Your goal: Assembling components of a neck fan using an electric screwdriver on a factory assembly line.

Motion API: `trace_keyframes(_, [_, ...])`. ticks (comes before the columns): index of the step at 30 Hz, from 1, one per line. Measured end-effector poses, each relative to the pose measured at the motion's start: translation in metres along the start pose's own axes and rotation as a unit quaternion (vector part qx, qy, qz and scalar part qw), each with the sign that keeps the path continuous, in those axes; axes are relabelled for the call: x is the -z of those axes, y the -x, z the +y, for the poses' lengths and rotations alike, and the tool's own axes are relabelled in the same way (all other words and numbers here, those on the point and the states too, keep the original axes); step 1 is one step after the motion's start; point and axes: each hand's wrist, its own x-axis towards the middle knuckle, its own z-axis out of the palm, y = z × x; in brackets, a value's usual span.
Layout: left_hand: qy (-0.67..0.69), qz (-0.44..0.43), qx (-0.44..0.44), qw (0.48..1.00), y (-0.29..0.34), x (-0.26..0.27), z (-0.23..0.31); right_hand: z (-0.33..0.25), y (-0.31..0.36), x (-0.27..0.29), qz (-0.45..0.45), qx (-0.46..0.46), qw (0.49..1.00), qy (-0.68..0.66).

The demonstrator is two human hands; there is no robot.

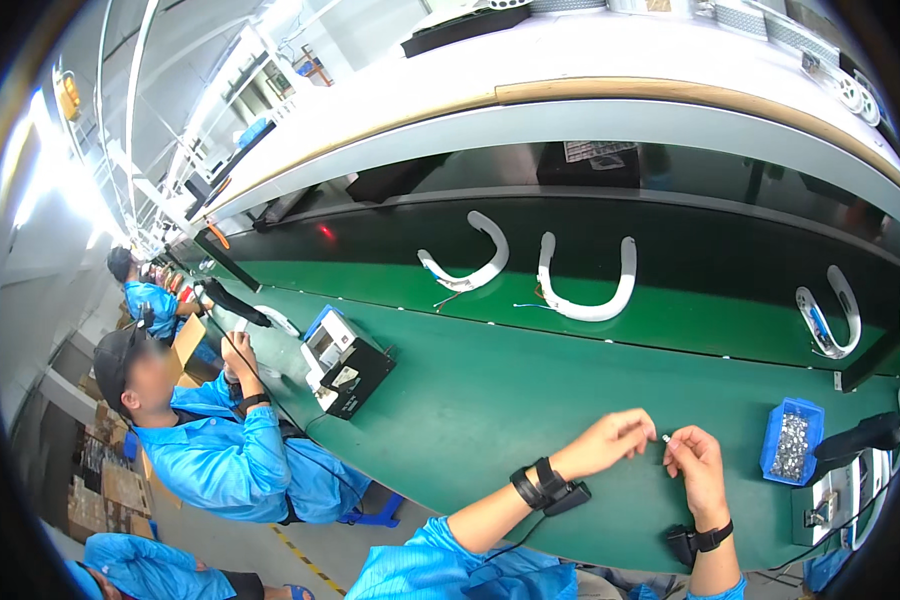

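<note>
My right hand [697,462] pinches a small pale, shiny part [667,438] between thumb and fingertips, above the green tabletop. The part is too small to name more exactly. Just to its left is my left hand [615,442], fingers loosely bent and apart, with nothing visible in them. Its fingertips come near the part without touching it. Black bands circle both wrists. To the right of my hands, a blue bin [792,440] holds many small metallic pieces.
White U-shaped bands [590,308] with short wires rest along the bench's rear, one [842,315] at far right. A black-and-white boxy device [348,365] stands left, near a co-worker [220,440] in blue. Another device [820,508] stands beyond the bin. A raised white shelf [590,60] spans the back.
</note>
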Motion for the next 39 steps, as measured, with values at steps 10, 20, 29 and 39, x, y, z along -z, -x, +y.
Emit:
trace_keyframes(10, [-0.59, 0.439, -0.078, 0.674, 0.0, 0.235, 0.04, 0.006, -0.005, 0.003, 0.032, -0.006, 0.998, -0.054])
trace_keyframes(20, [-0.735, 0.297, -0.014, 0.61, -0.019, 0.324, 0.043, 0.005, -0.006, 0.012, 0.021, -0.025, 0.999, -0.029])
trace_keyframes(29, [-0.156, 0.273, -0.073, 0.946, -0.006, 0.175, 0.129, 0.003, -0.006, 0.013, 0.017, -0.029, 0.998, -0.054])
trace_keyframes(39, [0.167, 0.22, -0.172, 0.946, 0.018, -0.017, 0.099, -0.054, 0.028, -0.002, 0.056, 0.061, 0.994, -0.071])
